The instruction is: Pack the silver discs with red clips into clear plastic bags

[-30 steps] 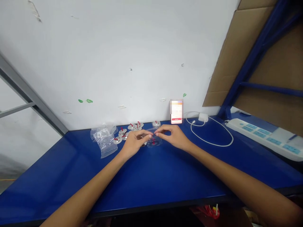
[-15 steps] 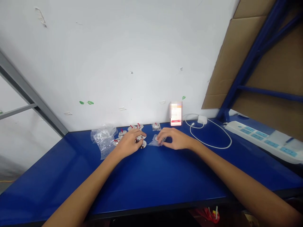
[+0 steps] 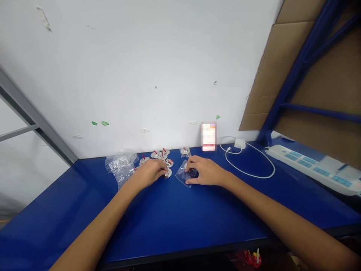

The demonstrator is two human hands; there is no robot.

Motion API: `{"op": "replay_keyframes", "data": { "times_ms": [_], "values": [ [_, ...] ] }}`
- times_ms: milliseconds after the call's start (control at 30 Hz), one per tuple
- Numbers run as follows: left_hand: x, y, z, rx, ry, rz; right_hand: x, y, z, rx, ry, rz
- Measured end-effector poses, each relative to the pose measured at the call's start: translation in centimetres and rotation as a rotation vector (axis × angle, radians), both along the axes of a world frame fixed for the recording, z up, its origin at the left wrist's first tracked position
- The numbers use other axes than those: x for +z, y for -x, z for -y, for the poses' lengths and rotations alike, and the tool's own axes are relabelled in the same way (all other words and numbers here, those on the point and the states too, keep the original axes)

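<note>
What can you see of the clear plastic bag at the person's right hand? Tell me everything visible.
The clear plastic bag looks thin, glossy and slightly crinkled, with the blue table showing through it. It lies fairly flat and askew, to the right of the cluster of shiny discs. The right hand touches it and hides its right part. Whether it is sealed, or anything is inside, cannot be told.

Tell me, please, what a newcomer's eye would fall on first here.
Probably the bright screen, upright before the wall, at the back of the table. Next, perhaps, the silvery discs clustered by the left hand, and the clear bag at the right hand.
</note>
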State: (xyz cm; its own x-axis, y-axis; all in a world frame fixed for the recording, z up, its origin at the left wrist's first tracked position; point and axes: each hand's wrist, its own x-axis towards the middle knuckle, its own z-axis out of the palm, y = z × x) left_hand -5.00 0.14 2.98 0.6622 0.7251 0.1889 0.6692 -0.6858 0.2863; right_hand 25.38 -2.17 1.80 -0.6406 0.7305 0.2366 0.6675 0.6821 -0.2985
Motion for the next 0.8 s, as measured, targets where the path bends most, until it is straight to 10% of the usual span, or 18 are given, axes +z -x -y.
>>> {"op": "replay_keyframes", "data": {
  "times_ms": [800],
  "values": [
    [0.6, -1.1, 1.6, -0.078, 0.025, -0.004, -0.2, 1.5, 0.8, -0.082, -0.173, 0.150]
  ]
}}
